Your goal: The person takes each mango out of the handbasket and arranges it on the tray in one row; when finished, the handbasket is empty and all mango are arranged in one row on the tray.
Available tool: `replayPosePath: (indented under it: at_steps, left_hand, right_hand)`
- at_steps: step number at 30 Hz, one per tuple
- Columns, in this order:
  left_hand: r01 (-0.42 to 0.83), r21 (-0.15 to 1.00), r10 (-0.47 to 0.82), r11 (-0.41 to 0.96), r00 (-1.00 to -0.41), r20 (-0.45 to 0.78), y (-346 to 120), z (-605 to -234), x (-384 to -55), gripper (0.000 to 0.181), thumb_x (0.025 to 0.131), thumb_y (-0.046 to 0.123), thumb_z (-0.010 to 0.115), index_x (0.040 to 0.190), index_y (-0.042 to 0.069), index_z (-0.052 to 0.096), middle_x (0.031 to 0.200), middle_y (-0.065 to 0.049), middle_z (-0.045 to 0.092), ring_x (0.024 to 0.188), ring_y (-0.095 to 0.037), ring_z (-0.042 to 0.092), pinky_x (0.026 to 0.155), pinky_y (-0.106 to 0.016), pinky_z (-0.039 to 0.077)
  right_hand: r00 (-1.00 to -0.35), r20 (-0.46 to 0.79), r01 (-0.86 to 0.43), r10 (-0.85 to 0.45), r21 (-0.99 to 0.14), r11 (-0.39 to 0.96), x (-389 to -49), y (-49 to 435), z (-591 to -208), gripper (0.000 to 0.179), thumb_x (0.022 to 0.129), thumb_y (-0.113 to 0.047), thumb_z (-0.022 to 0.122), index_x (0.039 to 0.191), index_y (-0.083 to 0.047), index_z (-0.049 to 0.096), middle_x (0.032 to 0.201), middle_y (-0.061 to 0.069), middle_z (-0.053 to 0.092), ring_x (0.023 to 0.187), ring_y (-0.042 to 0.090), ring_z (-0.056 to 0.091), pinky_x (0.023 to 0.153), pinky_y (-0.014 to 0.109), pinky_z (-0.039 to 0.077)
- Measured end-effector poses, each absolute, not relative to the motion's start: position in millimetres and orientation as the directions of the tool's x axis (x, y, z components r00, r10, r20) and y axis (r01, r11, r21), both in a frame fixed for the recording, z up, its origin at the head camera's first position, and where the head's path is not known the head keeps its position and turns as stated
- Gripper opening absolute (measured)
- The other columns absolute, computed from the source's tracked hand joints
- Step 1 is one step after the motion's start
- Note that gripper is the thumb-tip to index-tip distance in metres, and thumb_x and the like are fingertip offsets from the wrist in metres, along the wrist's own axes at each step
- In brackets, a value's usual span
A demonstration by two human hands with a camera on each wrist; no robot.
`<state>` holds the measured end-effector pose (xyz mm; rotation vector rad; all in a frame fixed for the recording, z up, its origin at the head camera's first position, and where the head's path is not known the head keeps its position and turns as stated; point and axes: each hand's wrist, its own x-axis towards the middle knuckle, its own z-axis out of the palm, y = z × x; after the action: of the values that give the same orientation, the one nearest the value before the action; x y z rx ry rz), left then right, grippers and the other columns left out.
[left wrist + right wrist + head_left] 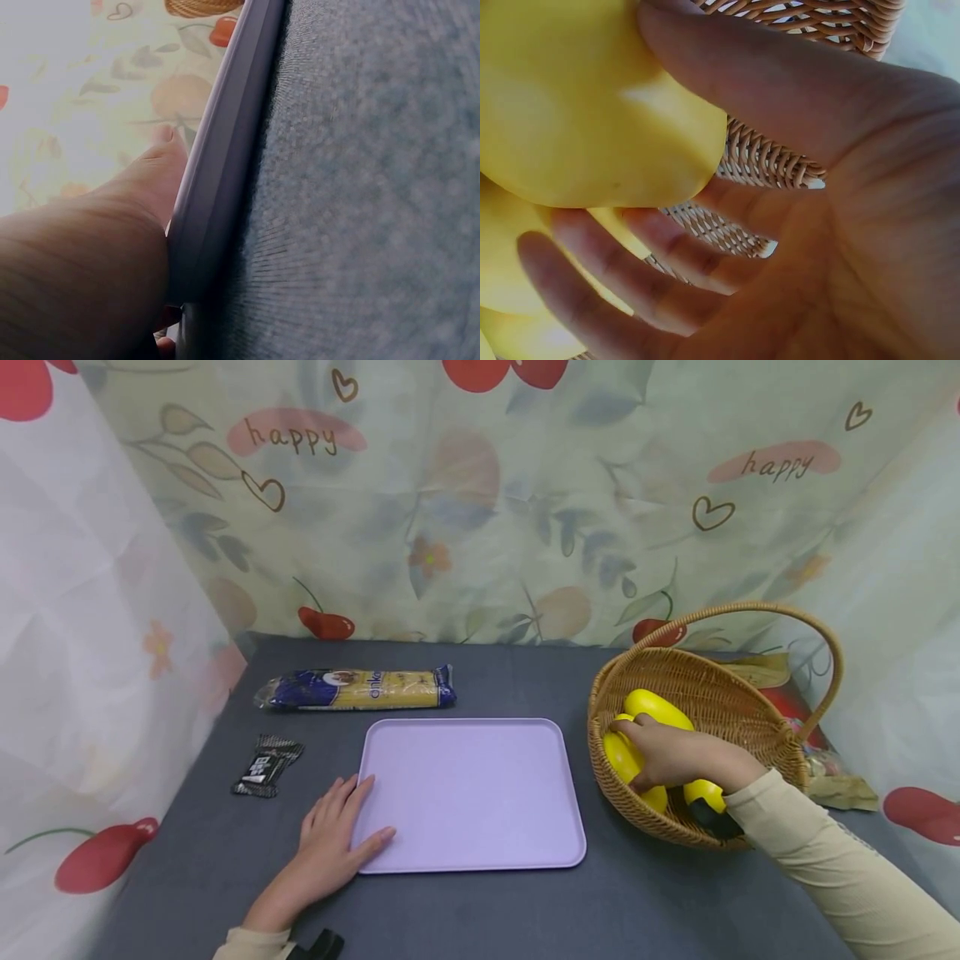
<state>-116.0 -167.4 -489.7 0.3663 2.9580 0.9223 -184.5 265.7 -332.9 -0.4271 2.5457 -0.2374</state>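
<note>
My right hand [667, 756] is down inside the wicker basket [738, 702] on the right of the bench [480, 918]. It is partly closed round a smooth yellow piece [621, 760], with the thumb on one side and the fingers on the other. That piece lies at the left of the basket, just beside the wall. I can't tell from here how firm the hold is. A second yellow piece [660, 708] rests on the far side of it, and more yellow [705, 793] shows under my wrist, partly hidden by the arm.

My left hand [330, 835] lies flat with its fingers straight and the thumb spread apart from them. It rests over the left edge of the lilac tray [472, 802] and grips nothing that I can see; on the left wrist view the thumb reaches over the rim [217, 135]. The tray sits in the middle of the bench, left of the basket and apart from it.

To the far left I have a blue and yellow packet [360, 689] lying lengthwise behind the tray, and nearer, at the left, a small black packet [266, 767]. Brown wrapping [843, 793] shows at the right of the basket, and a printed cloth [450, 527] hangs behind the bench.
</note>
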Motion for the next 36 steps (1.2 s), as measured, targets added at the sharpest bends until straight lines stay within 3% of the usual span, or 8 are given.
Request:
replayPosePath:
  at_steps: [9,19,29,36]
  left_hand:
    - [0.213,0.570,0.233,0.794,-0.972,0.039,-166.8,-488.9,-116.3,0.078,0.089,0.053,0.059,0.149,0.013,0.031,0.152,-0.022,0.027,0.142,-0.043,0.014,0.105,-0.067,0.010]
    - [0.210,0.577,0.232,0.790,-0.972,0.035,-167.1,-485.1,-115.6,0.077,0.090,0.052,0.059,0.149,0.011,0.031,0.152,-0.023,0.027,0.142,-0.044,0.013,0.106,-0.067,0.010]
    - [0.208,0.580,0.232,0.788,-0.972,0.033,-167.1,-485.4,-115.4,0.077,0.090,0.052,0.059,0.149,0.011,0.031,0.152,-0.024,0.027,0.142,-0.044,0.013,0.106,-0.067,0.009]
    - [0.207,0.579,0.234,0.788,-0.972,0.029,-166.5,-483.6,-114.4,0.077,0.090,0.052,0.058,0.149,0.011,0.031,0.152,-0.024,0.026,0.142,-0.045,0.013,0.106,-0.067,0.009]
  right_hand:
    - [-0.815,-0.437,-0.284,-0.381,-0.272,0.919,-182.1,272.8,-324.7,0.087,0.075,-0.024,0.081,0.145,-0.004,0.034,0.132,0.027,0.040,0.095,0.026,0.050,0.073,0.034,0.050]
    - [-0.838,-0.314,-0.309,-0.446,-0.401,0.863,-173.5,288.0,-305.7,0.087,0.082,-0.031,0.076,0.146,-0.002,0.026,0.139,0.027,0.032,0.106,0.037,0.057,0.081,0.041,0.053]
    - [-0.883,-0.152,-0.344,-0.445,-0.436,0.831,-160.1,301.9,-287.1,0.090,0.081,-0.042,0.075,0.147,-0.003,0.027,0.140,0.020,0.039,0.108,0.030,0.054,0.085,0.046,0.051]
    - [-0.898,-0.122,-0.340,-0.424,-0.421,0.841,-152.3,305.6,-283.0,0.091,0.081,-0.048,0.073,0.149,-0.008,0.027,0.139,0.018,0.040,0.110,0.028,0.052,0.085,0.044,0.050]
